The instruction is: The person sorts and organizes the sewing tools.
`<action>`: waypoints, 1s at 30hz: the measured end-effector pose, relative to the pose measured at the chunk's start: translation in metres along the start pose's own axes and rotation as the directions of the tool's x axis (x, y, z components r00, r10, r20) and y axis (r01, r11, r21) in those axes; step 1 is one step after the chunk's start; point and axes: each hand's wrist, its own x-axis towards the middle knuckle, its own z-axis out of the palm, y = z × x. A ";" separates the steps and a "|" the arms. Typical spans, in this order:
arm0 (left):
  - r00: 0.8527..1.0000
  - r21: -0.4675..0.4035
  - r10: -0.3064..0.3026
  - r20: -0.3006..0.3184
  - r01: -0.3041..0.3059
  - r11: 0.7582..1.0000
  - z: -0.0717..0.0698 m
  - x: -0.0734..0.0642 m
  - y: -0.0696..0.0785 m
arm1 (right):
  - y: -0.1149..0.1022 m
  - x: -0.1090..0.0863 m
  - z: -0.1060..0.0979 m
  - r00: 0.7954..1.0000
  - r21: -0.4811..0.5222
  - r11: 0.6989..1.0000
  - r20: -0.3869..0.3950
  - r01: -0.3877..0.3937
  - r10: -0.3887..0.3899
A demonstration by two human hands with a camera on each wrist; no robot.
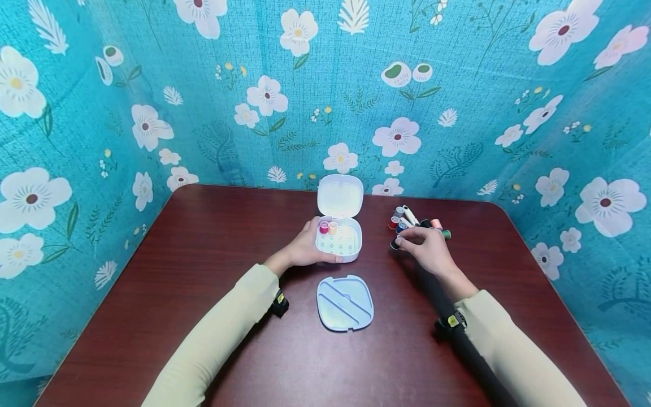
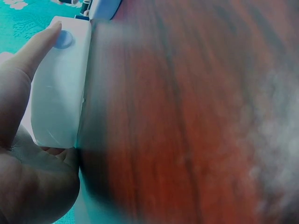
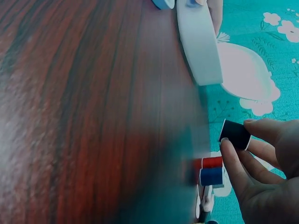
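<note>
A white sewing box [image 1: 360, 249] stands with its lid up; inside, a magenta thread spool [image 1: 324, 227] and a peach thread spool [image 1: 333, 228] sit in the back left corner of a pegged tray. My left hand [image 1: 305, 247] grips the box by its left side, thumb along the front near the round button [image 2: 63, 39]. Between thumb and fingers of my right hand [image 1: 429, 250] is a black thread spool [image 3: 235, 135], pinched to the right of the box. Just behind it stand a blue thread spool [image 1: 401, 227] and a red thread spool [image 1: 394, 223].
A pale blue divided tray [image 1: 346, 303] lies in front of the box. Behind the right hand are a grey spool [image 1: 399, 211], a white-handled tool [image 1: 409, 215], a pink spool [image 1: 436, 224] and a green spool [image 1: 446, 233]. Flowered cloth [image 1: 315, 113] hangs behind the table.
</note>
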 end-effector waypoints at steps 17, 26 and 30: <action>1.000 -0.001 0.007 0.007 -0.007 1.000 0.000 -0.001 0.001 | -0.017 0.012 0.012 0.998 -0.017 0.998 0.016 0.063 -0.063; 1.000 -0.001 0.007 0.008 -0.007 1.000 0.000 -0.001 0.001 | -0.024 0.019 0.014 0.996 -0.033 0.996 0.019 0.084 -0.083; 1.000 -0.001 -0.002 0.009 0.002 1.000 0.000 -0.001 0.002 | -0.026 0.022 0.017 0.996 -0.032 0.995 0.022 0.091 -0.090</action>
